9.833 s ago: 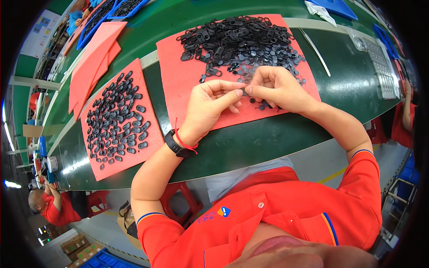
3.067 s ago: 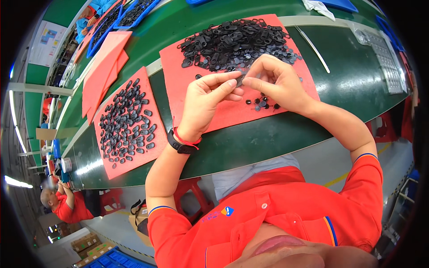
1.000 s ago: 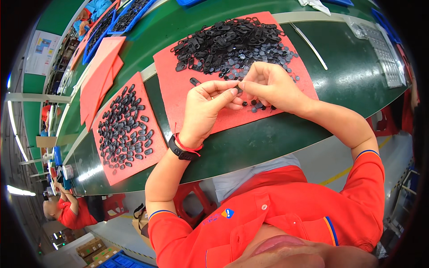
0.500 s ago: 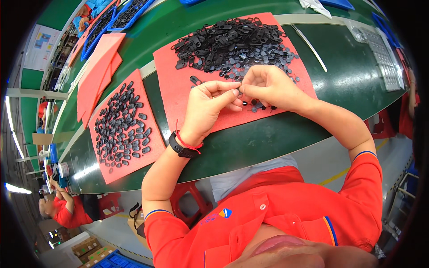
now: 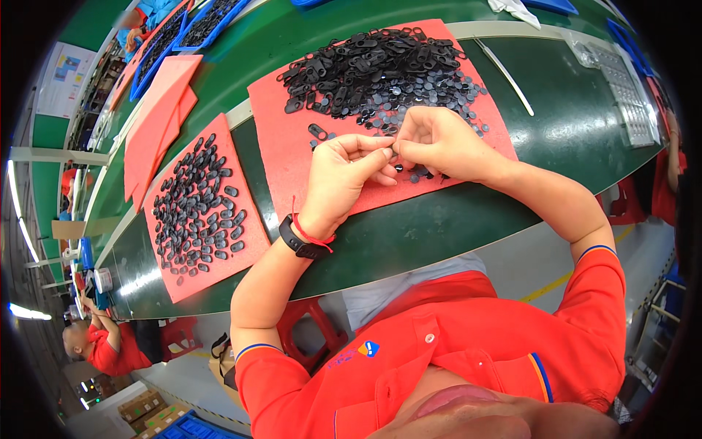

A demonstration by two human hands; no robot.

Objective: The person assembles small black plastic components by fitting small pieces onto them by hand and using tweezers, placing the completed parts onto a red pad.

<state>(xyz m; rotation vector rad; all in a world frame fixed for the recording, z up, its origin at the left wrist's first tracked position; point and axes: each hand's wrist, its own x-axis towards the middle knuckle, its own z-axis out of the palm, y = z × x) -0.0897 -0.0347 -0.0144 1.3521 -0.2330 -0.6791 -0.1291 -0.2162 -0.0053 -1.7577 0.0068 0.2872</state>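
My left hand [image 5: 347, 172] and my right hand [image 5: 450, 146] meet fingertip to fingertip above a pink foam mat [image 5: 281, 128]. Both pinch a small dark part [image 5: 393, 148] between thumbs and forefingers; the fingers cover most of it. Just beyond lies a heap of black oval plastic pieces with holes [image 5: 351, 69]. Many small, shiny grey round discs [image 5: 431, 91] spread from the heap toward my right hand, and some lie under my hands. One loose black oval piece [image 5: 316, 132] rests beside my left hand.
On the left, another pink mat [image 5: 186, 285] carries many black oval parts [image 5: 208, 219]. Stacked pink sheets [image 5: 157, 124] and blue trays [image 5: 212, 25] stand farther off. A thin white strip [image 5: 508, 77] and a clear tray [image 5: 625, 95] are at right. Co-workers sit around the green table [image 5: 409, 227].
Hardly anything differs. Both hands stay together at the same spot with the small dark part pinched; the whole view has shifted very slightly.
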